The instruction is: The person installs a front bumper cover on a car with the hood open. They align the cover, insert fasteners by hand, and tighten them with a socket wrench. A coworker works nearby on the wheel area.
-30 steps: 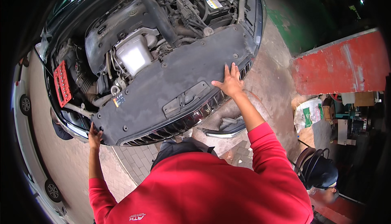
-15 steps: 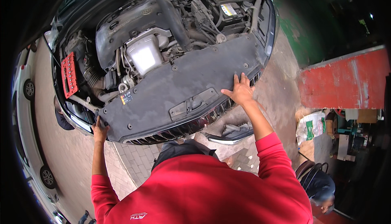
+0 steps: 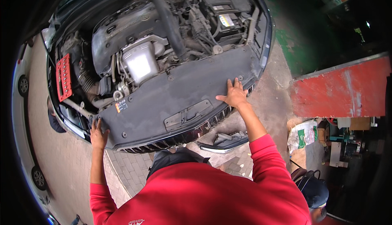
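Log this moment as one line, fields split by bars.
Left hand: on panel, left end | right hand: spread on panel near front edge | panel: ahead of engine | red tray: left of engine

The head camera (a fisheye) looks downward.

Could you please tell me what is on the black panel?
The left hand is at the left end of the panel, the right hand near its front edge, plus a label. What lies beneath is covered.
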A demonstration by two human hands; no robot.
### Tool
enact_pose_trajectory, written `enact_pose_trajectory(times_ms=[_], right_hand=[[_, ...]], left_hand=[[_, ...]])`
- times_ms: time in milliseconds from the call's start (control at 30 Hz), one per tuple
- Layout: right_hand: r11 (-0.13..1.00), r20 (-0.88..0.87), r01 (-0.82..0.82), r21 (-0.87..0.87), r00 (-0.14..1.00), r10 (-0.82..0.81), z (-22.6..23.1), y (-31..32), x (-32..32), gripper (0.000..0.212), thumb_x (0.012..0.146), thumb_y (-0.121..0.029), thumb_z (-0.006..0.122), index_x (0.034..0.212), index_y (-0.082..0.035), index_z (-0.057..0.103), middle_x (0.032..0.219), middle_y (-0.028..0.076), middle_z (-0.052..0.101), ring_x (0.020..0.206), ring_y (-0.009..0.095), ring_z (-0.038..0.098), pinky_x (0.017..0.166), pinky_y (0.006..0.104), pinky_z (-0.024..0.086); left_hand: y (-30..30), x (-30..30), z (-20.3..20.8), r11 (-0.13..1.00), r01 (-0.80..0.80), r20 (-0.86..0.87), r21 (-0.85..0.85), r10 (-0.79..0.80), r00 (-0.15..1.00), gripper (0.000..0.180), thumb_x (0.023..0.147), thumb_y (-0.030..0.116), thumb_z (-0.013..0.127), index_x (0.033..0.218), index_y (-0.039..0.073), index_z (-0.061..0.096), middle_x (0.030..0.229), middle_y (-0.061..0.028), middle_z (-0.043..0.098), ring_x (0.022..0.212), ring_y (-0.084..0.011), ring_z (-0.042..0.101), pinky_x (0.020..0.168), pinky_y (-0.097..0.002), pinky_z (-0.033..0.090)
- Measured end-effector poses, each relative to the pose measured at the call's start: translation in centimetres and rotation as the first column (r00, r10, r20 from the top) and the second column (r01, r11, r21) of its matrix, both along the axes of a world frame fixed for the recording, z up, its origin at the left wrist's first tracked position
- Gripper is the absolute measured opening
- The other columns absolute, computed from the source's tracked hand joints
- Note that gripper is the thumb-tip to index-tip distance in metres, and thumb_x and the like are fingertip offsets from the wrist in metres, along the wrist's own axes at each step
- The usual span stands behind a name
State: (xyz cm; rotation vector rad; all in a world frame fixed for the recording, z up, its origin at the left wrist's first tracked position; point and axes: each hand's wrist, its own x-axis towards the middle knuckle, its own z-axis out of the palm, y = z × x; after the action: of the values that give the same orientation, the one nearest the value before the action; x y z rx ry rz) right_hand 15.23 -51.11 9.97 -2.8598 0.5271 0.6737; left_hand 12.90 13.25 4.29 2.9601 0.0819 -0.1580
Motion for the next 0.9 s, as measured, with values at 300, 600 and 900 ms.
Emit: enact_pose_trajectory(times_ms=[300,600,900], right_hand=[[0.991,0.153,0.118,-0.071,0.983,-0.106,-2.0,-5.6,0.4,0.094,0.082,-0.062,0.074,0.155,-0.010,0.043,0.168,0.012,0.028,0.153,0.033,0.029,0.116,0.0638,0.031],[0.991,0.200,0.081,-0.104,0.978,-0.058,-2.4,-5.4,-0.2,0.091,0.085,-0.062,0.071,0.154,-0.009,0.044,0.167,0.013,0.029,0.150,0.035,0.032,0.114,0.0643,0.033],[0.991,0.226,0.053,-0.126,0.974,-0.023,-2.6,-5.4,-0.4,0.088,0.087,-0.062,0.067,0.151,-0.007,0.045,0.166,0.013,0.028,0.149,0.035,0.032,0.111,0.0659,0.035]], left_hand=[[-21.5,0.3,5.0,0.826,0.546,-0.010,-0.139,-0.552,0.834,0.063,0.083,0.032,0.078,0.143,0.029,0.059,0.157,-0.0103,0.045,0.138,-0.0369,0.047,0.107,-0.0493,0.044],[-24.0,1.0,3.9,0.826,0.563,-0.136,0.039,-0.553,0.822,0.074,0.082,0.039,0.078,0.150,0.039,0.050,0.163,-0.0094,0.036,0.141,-0.0396,0.043,0.104,-0.0499,0.045],[-25.0,0.7,4.1,0.844,0.536,-0.162,0.036,-0.524,0.836,0.073,0.082,0.045,0.077,0.150,0.037,0.051,0.162,-0.0114,0.038,0.142,-0.0395,0.043,0.106,-0.0517,0.041]])
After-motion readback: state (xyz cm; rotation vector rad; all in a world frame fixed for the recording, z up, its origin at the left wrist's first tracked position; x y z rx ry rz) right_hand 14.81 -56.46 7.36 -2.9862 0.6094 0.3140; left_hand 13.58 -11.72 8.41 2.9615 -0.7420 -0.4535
